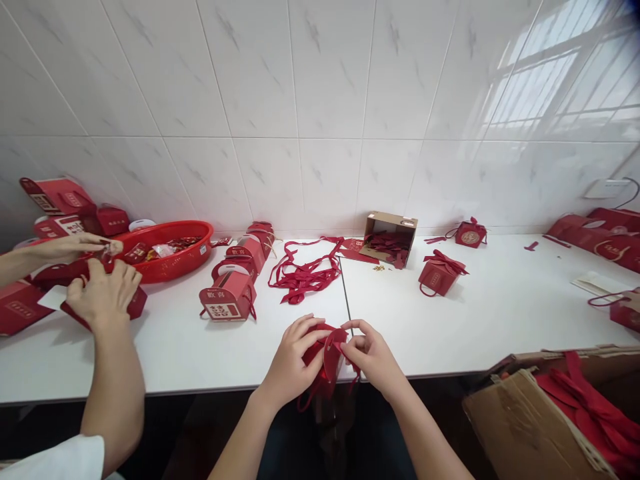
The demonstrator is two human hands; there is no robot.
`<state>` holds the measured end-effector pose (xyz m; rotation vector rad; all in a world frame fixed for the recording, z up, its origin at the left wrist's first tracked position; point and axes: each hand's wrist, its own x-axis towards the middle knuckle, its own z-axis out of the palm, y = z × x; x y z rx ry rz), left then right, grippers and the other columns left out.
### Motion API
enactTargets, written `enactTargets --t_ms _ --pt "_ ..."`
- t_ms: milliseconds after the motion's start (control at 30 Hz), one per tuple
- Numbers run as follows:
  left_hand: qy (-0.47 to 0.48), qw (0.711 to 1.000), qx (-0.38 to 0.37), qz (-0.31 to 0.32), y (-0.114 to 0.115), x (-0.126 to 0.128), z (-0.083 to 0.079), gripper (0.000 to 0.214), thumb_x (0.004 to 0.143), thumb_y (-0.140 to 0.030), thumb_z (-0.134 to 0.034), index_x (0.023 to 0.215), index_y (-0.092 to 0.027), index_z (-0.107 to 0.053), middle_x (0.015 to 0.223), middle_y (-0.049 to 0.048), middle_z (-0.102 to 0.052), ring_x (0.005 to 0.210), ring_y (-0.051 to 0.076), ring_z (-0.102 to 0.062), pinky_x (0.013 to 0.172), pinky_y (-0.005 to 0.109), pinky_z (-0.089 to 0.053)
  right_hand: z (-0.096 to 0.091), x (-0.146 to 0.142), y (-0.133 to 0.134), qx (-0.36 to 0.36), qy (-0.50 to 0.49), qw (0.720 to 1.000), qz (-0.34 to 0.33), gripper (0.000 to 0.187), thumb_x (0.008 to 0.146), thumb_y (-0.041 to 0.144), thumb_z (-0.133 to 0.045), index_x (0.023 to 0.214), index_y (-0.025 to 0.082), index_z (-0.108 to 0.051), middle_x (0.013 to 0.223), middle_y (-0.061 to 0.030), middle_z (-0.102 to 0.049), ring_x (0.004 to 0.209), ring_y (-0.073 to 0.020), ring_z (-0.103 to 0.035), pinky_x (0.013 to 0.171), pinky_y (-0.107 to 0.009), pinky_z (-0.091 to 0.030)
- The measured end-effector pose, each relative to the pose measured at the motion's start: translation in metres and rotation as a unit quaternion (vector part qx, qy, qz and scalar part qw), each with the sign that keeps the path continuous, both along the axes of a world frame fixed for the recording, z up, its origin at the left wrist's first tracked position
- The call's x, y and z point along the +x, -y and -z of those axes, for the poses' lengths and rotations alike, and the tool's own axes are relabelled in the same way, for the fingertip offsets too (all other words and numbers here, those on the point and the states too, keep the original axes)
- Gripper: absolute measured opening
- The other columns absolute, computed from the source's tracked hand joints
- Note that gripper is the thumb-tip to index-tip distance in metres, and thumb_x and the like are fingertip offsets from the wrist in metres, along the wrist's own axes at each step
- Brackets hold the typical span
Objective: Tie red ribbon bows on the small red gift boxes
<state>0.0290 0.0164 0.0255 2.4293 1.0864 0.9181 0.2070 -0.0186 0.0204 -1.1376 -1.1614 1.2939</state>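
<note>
My left hand (294, 357) and my right hand (373, 353) both grip a small red gift box (327, 367) at the near edge of the white table (500, 313). Fingers of both hands pinch the box's top flaps and its red ribbon. A loop of ribbon hangs below the box. Beyond my hands a heap of loose red ribbons (303, 270) lies on the table.
At the left, another person's hands (103, 290) work on a red box beside a red basin (165, 250). Finished red boxes (235, 280) stand in a row. A small brown carton (390, 237), tied boxes (440, 273) and a big cardboard box (560, 413) lie to the right.
</note>
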Motion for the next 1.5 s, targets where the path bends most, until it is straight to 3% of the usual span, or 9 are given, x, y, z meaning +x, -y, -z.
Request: enactTargets --t_ms 333,633,733,867,967,1067,1133,1300,1500 --pt "0.053 0.999 0.005 0.008 -0.006 0.004 0.008 0.021 0.086 -0.017 -0.047 0.091 -0.024 -0.067 0.111 0.0065 -0.060 0.113 0.022 -0.051 0.095 0.042 -0.044 0.005 -0.008 -0.010 0.036 0.054 0.998 -0.006 0.031 0.079 0.036 -0.058 0.103 0.019 -0.051 0.055 0.0064 -0.053 0.052 -0.0104 -0.047 0.054 -0.024 -0.039" --pt "0.192 0.977 0.058 -0.070 -0.006 0.008 0.007 0.013 0.084 -0.020 -0.051 0.088 -0.022 -0.063 0.100 0.0060 -0.059 0.099 0.019 -0.057 0.089 0.035 -0.047 0.001 -0.010 -0.012 0.123 0.180 0.976 0.030 0.032 0.080 0.041 -0.059 0.107 0.025 -0.067 0.084 -0.0030 -0.052 0.073 -0.0147 -0.053 0.073 -0.032 -0.048" --pt "0.186 0.978 0.066 -0.069 -0.004 0.006 0.001 0.013 0.084 -0.021 -0.051 0.088 -0.022 -0.063 0.100 0.0060 -0.060 0.099 0.019 -0.058 0.089 0.035 -0.047 -0.008 -0.014 -0.015 0.146 0.169 0.974 0.035 0.022 0.079 0.039 -0.060 0.088 0.022 -0.071 0.082 -0.0035 -0.051 0.070 -0.0140 -0.052 0.067 -0.030 -0.047" --pt "0.101 0.991 -0.034 -0.076 -0.002 -0.005 -0.005 0.023 0.084 -0.029 -0.052 0.106 -0.024 -0.060 0.107 0.0068 -0.061 0.104 0.022 -0.057 0.091 0.039 -0.046 -0.040 -0.001 0.012 0.217 0.103 0.970 0.037 0.017 0.083 0.036 -0.057 0.083 0.024 -0.069 0.088 -0.0057 -0.059 0.079 -0.0176 -0.056 0.073 -0.033 -0.046" --pt "0.114 0.980 -0.116 -0.116 -0.001 -0.015 -0.001 0.028 0.083 -0.034 -0.052 0.109 -0.023 -0.057 0.109 0.0072 -0.061 0.100 0.022 -0.059 0.084 0.039 -0.051 -0.063 0.019 0.057 0.278 0.036 0.952 0.121 0.013 0.082 0.038 -0.058 0.078 0.031 -0.068 0.079 -0.0060 -0.062 0.080 -0.0217 -0.058 0.072 -0.037 -0.045" --pt "0.191 0.953 -0.189 -0.141 0.001 -0.020 0.009 0.030 0.080 -0.038 -0.056 0.105 -0.021 -0.057 0.104 0.0077 -0.062 0.093 0.021 -0.063 0.075 0.035 -0.055 -0.073 0.034 0.093 0.336 -0.052 0.890 0.305 0.030 0.072 0.059 -0.057 0.055 0.034 -0.057 0.047 -0.0024 -0.043 0.054 -0.0204 -0.049 0.058 -0.037 -0.042" --pt "0.249 0.931 -0.221 -0.149 0.003 -0.022 0.017 0.034 0.077 -0.040 -0.060 0.104 -0.019 -0.057 0.103 0.0080 -0.064 0.094 0.021 -0.063 0.078 0.033 -0.055 -0.073 0.035 0.096 0.342 -0.076 0.869 0.349 0.035 0.071 0.061 -0.056 0.051 0.033 -0.052 0.041 -0.0001 -0.033 0.048 -0.0189 -0.043 0.055 -0.036 -0.040" --pt "0.365 0.874 -0.265 -0.179 0.009 -0.022 0.032 0.040 0.072 -0.044 -0.065 0.102 -0.017 -0.058 0.101 0.0087 -0.066 0.096 0.022 -0.064 0.082 0.032 -0.053 -0.056 0.004 0.037 0.275 0.034 0.957 0.091 0.025 0.089 0.037 -0.043 0.073 0.022 -0.055 0.077 -0.0057 -0.057 0.077 -0.0198 -0.055 0.074 -0.037 -0.041" --pt "0.408 0.844 -0.312 -0.156 0.018 -0.016 0.032 0.046 0.073 -0.044 -0.065 0.109 -0.019 -0.053 0.091 0.0053 -0.068 0.091 0.019 -0.065 0.079 0.029 -0.053 -0.015 -0.037 -0.018 0.152 0.260 0.953 -0.011 0.022 0.091 0.030 -0.039 0.079 0.021 -0.055 0.119 -0.0073 -0.053 0.119 -0.0225 -0.041 0.101 -0.046 -0.023"
